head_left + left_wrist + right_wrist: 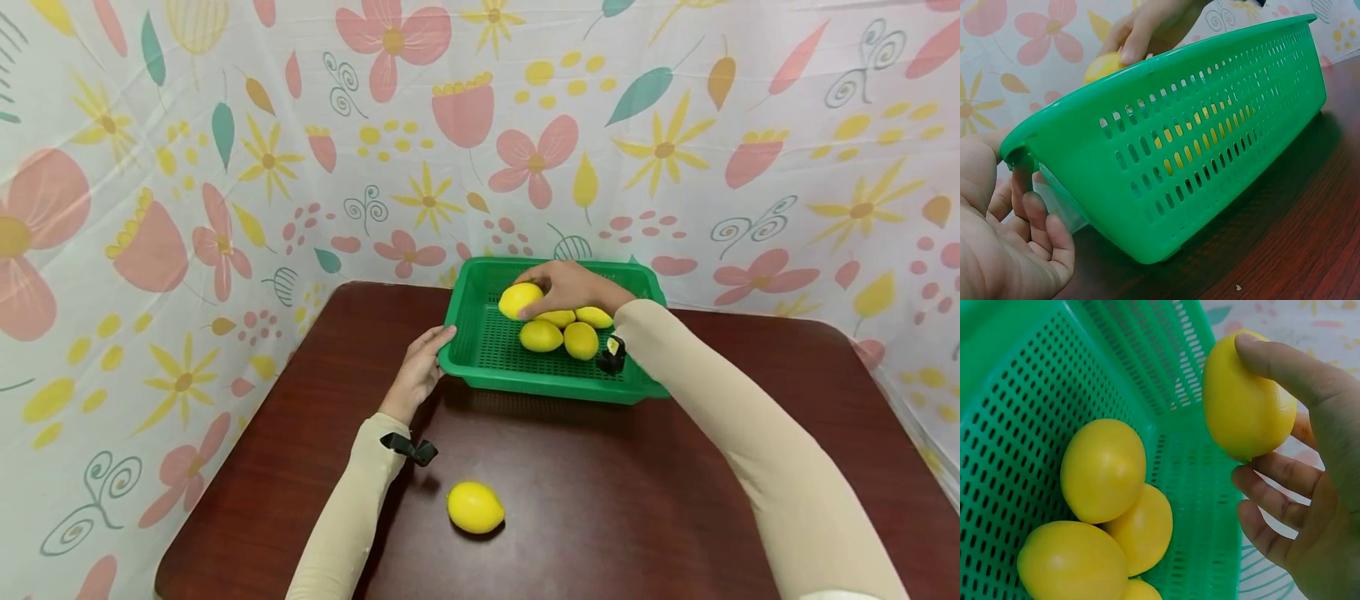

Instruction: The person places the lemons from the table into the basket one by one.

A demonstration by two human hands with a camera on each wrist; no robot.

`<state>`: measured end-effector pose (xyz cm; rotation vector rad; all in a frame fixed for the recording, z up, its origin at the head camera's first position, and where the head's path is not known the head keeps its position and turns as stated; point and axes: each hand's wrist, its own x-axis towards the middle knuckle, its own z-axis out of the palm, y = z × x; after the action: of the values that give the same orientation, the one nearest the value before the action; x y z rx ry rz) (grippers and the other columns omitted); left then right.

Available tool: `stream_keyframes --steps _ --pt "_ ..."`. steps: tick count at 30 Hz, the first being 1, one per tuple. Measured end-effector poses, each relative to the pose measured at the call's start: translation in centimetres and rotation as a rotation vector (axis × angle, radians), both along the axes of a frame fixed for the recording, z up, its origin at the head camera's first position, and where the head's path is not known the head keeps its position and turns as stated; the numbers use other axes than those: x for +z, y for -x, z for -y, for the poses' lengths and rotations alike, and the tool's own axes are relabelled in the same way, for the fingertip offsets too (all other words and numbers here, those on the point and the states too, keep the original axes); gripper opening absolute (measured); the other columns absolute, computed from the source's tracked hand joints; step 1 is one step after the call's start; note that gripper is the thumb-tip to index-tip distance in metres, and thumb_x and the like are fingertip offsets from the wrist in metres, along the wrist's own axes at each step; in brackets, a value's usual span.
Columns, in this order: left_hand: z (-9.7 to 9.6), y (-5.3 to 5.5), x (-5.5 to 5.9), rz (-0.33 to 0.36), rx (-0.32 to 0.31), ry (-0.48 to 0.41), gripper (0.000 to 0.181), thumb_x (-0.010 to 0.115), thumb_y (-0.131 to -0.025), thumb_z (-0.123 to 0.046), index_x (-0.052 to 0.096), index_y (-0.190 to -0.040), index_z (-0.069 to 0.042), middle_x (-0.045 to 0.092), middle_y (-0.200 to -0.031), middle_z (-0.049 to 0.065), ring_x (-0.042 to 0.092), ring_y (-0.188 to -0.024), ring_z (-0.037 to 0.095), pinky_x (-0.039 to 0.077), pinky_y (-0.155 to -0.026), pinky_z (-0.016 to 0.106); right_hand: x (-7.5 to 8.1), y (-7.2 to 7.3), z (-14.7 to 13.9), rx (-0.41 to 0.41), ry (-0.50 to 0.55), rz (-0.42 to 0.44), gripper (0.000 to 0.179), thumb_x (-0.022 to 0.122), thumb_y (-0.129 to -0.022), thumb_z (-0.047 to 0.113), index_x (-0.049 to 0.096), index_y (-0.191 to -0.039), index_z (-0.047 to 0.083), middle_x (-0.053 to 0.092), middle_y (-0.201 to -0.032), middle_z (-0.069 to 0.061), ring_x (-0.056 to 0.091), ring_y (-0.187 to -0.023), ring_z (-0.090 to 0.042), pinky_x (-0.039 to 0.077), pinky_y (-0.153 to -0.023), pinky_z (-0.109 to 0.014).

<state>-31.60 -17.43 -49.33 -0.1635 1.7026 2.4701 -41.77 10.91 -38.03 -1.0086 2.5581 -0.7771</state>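
A green plastic basket (540, 384) with slotted walls stands on the table, several lemons (541, 337) lying together inside it. My right hand (572, 286) pinches one lemon (1244, 400) between thumb and fingers, over the left part of the basket and above the others. At the basket's left end, my left hand (420, 367) grips the rim; the left wrist view shows its fingers (1041, 219) curled beneath the edge. Another lemon (476, 507) rests alone on the table, nearer to me than the basket.
The dark reddish-brown table (600, 492) has its back edge against a white cloth (465, 167) printed with flowers and leaves. This cloth also hangs along the left and right sides. Black straps with small devices (409, 448) sit on both wrists.
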Motion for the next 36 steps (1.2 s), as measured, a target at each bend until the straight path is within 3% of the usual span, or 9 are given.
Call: stream_keyframes --steps 7,16,31,36 --pt "-0.3 0.1 -0.2 0.002 0.008 0.006 0.040 0.068 -0.101 -0.028 0.060 -0.131 -0.002 0.068 -0.103 0.005 0.066 -0.090 0.018 0.055 -0.075 0.029 -2.6 2.4 1.3 -0.082 -0.046 -0.004 0.069 0.082 -0.086 0.049 0.060 -0.142 0.015 0.072 -0.115 -0.008 0.065 -0.099 -0.023 0.053 -0.087 -0.043" --pt "-0.4 0.2 -0.3 0.000 0.009 0.003 0.024 0.066 -0.103 -0.026 0.065 -0.120 -0.009 0.069 -0.096 0.000 0.066 -0.084 0.014 0.054 -0.075 0.028 -4.9 4.2 1.5 -0.188 -0.081 -0.013 0.071 0.081 -0.087 0.047 0.058 -0.144 0.013 0.062 -0.134 -0.017 0.060 -0.115 -0.033 0.051 -0.093 -0.049" --pt "0.1 0.2 -0.4 0.003 0.005 0.007 0.024 0.065 -0.103 -0.026 0.064 -0.120 -0.009 0.067 -0.097 0.001 0.066 -0.084 0.014 0.054 -0.074 0.028 -6.4 4.4 2.5 -0.255 -0.107 -0.004 0.070 0.081 -0.086 0.047 0.058 -0.144 0.016 0.057 -0.140 -0.014 0.058 -0.114 -0.032 0.050 -0.093 -0.049" --pt "0.0 0.4 -0.5 0.003 0.012 -0.003 0.022 0.066 -0.102 -0.026 0.065 -0.117 -0.010 0.068 -0.097 0.001 0.066 -0.086 0.015 0.054 -0.074 0.027 -6.8 4.6 2.8 -0.255 -0.154 -0.050 0.072 0.081 -0.085 0.051 0.058 -0.144 0.017 0.059 -0.138 -0.014 0.059 -0.113 -0.033 0.051 -0.091 -0.049"
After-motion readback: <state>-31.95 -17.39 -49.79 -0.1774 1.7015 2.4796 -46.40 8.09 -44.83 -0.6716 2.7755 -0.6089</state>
